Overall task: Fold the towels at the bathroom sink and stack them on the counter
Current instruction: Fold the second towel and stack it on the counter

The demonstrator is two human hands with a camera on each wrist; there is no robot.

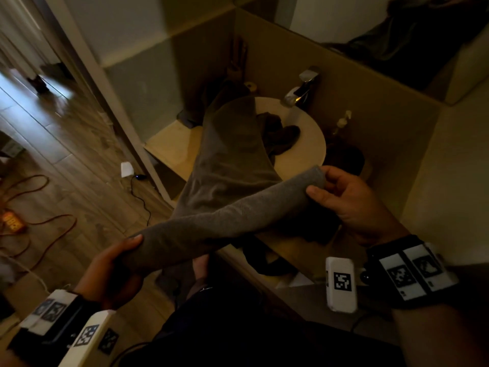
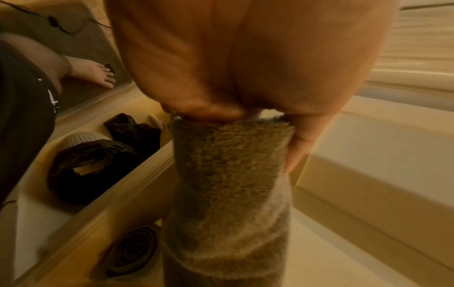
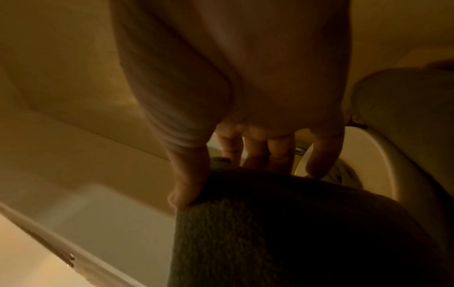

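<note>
A grey towel point(image 1: 227, 165) hangs stretched in front of the round sink point(image 1: 309, 144), its near edge held between my two hands. My left hand point(image 1: 119, 263) grips the lower left end, and the left wrist view shows its thumb and fingers pinching the towel point(image 2: 228, 184). At the upper right end my right hand point(image 1: 341, 192) pinches the towel point(image 3: 282, 223) between thumb and fingers. The far part of the towel drapes over the sink's left rim. Dark brown towels point(image 1: 280, 133) lie bunched inside the basin.
A chrome faucet point(image 1: 301, 88) and a soap pump point(image 1: 342, 120) stand behind the sink on the beige counter point(image 1: 174, 147). A dark pile point(image 1: 344, 157) lies right of the sink. Below the counter, a shelf holds black bags point(image 2: 98, 161). Orange cords point(image 1: 39, 223) trail over the wooden floor.
</note>
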